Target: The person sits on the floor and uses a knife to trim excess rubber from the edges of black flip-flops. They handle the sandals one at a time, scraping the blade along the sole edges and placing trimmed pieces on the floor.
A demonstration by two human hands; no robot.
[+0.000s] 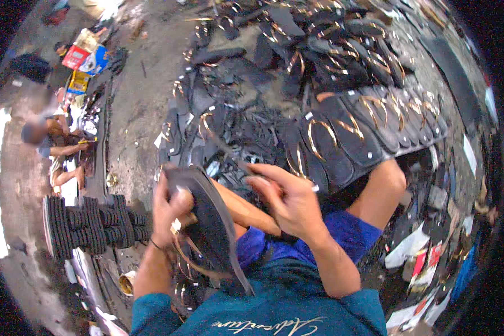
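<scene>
My left hand is closed round a black sandal, tilted up on its edge in front of my lap. A tan strap hangs from the sandal, with a small white tag near my wrist. My right hand is held to the right of the sandal, apart from it, its thumb and fingers pinched together. A dark narrow piece lies in line with its fingertips, and a reddish bit shows between the fingers. Blur keeps me from telling what that hand holds.
Black sandals with shiny straps lie in a row by my right knee. A heap of sandals is beyond. Black scraps cover the floor ahead. Stacked soles stand at left; another person sits farther left.
</scene>
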